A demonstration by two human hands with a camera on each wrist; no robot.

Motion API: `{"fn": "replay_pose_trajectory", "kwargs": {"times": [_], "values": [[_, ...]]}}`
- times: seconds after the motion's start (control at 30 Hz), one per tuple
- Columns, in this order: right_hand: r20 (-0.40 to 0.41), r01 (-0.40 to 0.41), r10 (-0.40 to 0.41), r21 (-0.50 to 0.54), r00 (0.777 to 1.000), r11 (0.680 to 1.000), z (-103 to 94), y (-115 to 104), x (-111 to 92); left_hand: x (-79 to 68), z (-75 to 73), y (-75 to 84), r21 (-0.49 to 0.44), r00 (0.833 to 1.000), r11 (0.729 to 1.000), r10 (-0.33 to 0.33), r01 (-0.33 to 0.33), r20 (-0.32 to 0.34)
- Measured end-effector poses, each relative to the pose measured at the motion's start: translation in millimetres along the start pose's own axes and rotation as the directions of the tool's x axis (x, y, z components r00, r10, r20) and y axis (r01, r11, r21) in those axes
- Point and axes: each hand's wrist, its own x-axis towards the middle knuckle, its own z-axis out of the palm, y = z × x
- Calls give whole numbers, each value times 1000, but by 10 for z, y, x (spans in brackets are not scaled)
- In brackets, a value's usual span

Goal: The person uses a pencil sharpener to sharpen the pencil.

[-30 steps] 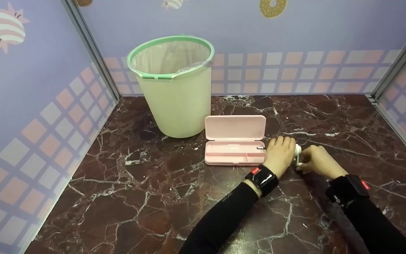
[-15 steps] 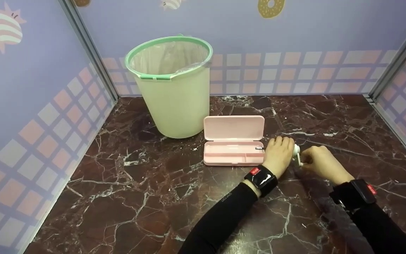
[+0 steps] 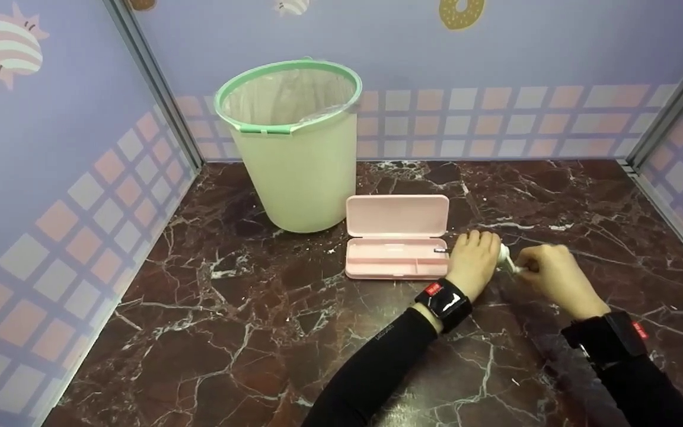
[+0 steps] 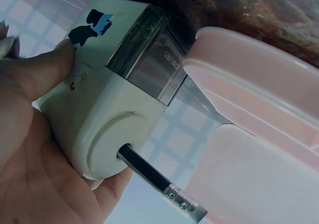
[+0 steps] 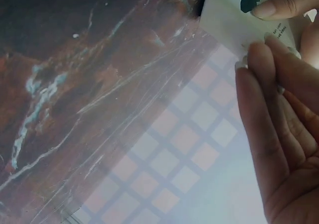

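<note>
My left hand (image 3: 473,261) grips a white crank pencil sharpener (image 4: 102,102) with dark animal pictures and a clear shavings drawer (image 4: 152,59). A dark pencil (image 4: 149,169) sticks out of the sharpener's front hole, its metal ferrule and eraser end outward. On the other side, my right hand (image 3: 558,276) pinches the small crank handle (image 3: 514,268); in the right wrist view its fingers hide the handle. An open pink pencil case (image 3: 377,261) lies just left of my left hand, lid up, and the pencil's end overlaps its right side in the head view.
Behind the case at the left stands a tall pale-green trash bin (image 3: 297,178) with a green rim and a plastic liner. Patterned panels (image 3: 495,53) wall in the dark red marbled table (image 3: 246,344) at the back and both sides.
My right hand has shifted a little to the right, and the crank has swung from pointing down to pointing out to the right. My left hand keeps its grip on the sharpener.
</note>
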Motion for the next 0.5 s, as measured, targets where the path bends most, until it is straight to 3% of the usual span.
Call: {"fn": "replay_pose_trajectory", "kwargs": {"times": [0.27, 0.5], "values": [[-3, -23, 23, 3, 1000, 1000, -82, -48, 80, -5, 34, -11, 19, 1000, 1000, 22, -23, 19], [-71, -34, 30, -57, 997, 998, -113, -67, 162, 16, 41, -21, -1, 999, 999, 42, -42, 11]]}}
